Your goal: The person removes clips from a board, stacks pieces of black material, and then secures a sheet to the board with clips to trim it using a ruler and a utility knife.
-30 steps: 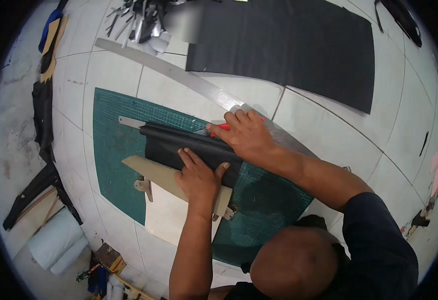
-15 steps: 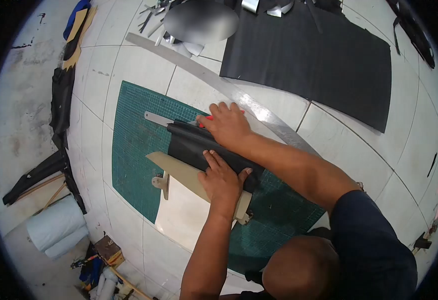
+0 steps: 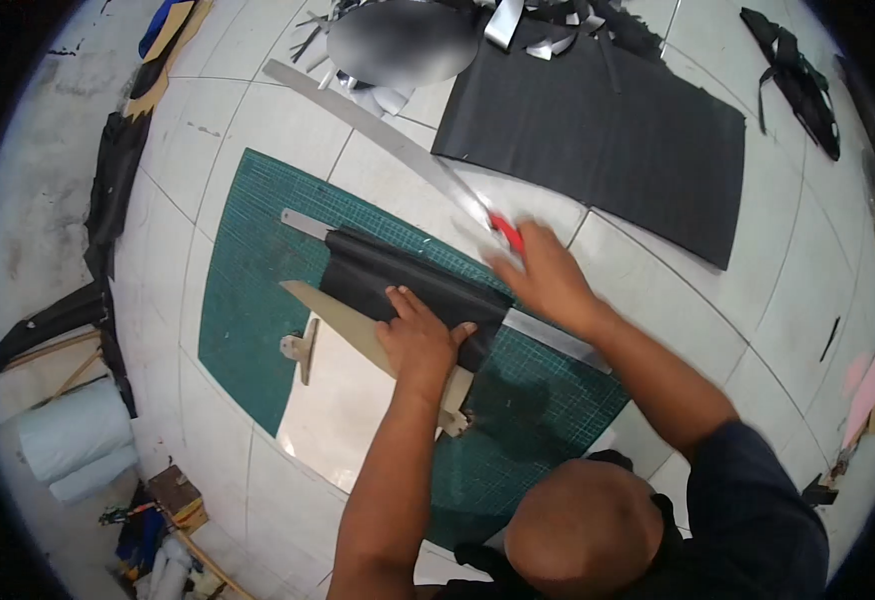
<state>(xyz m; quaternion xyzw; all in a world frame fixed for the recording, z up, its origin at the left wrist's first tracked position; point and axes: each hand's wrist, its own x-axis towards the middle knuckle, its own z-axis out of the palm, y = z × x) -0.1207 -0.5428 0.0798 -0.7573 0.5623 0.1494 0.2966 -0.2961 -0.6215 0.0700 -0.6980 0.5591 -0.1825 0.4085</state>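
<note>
My left hand (image 3: pixel 420 337) presses flat on a black leather piece (image 3: pixel 398 283) and the tan cardboard template (image 3: pixel 343 322) under its near edge, on a green cutting mat (image 3: pixel 248 260). A short steel ruler (image 3: pixel 303 224) lies along the far edge of the leather. My right hand (image 3: pixel 548 275) is lifted to the right of the leather, off the mat's far edge, closed on a red-handled cutter (image 3: pixel 506 232). The hand is motion-blurred.
A long metal straightedge (image 3: pixel 378 125) lies diagonally on the tiled floor. A large black sheet (image 3: pixel 608 120) is beyond it, with scraps (image 3: pixel 538 30) at the top. Dark strips (image 3: pixel 108 200) and pale rolls (image 3: pixel 73 440) sit at left. A pale board (image 3: pixel 343 420) overlaps the mat.
My right hand has come off the far edge of the leather and swung right and away with the cutter. My left hand stays pressed on the leather and template.
</note>
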